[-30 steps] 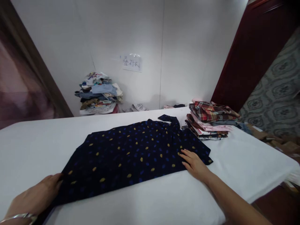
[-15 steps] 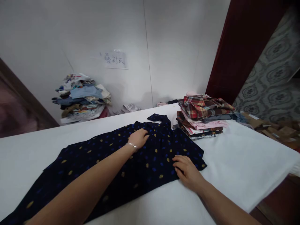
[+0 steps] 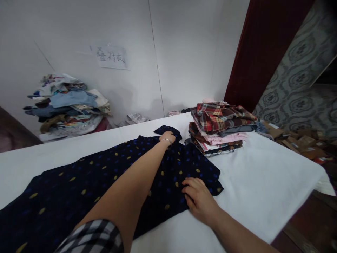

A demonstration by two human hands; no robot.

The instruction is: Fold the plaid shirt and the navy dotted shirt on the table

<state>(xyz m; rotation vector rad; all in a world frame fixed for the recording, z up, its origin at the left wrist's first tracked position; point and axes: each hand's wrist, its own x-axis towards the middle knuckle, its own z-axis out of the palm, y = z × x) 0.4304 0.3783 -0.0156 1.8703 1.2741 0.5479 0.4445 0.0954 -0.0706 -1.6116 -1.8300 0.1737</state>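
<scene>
A dark navy shirt (image 3: 100, 175) with blue and yellow dots lies spread flat across the white table (image 3: 263, 175). My left hand (image 3: 168, 136), with a silver bracelet at the wrist, reaches far across it and closes on the collar at the shirt's far end. My right hand (image 3: 198, 198) rests on the near right part of the shirt by the sleeve, fingers curled and pinching the fabric.
A stack of folded plaid and pink shirts (image 3: 218, 128) sits just right of the collar. A heap of unfolded clothes (image 3: 65, 105) lies beyond the table by the wall, under a paper sign (image 3: 112, 56). Cardboard boxes (image 3: 297, 138) lie at the right.
My left hand left the shirt's hem, crossed the shirt and now grips the collar. My right hand stayed on the near right part and curled its fingers. The view shifted right.
</scene>
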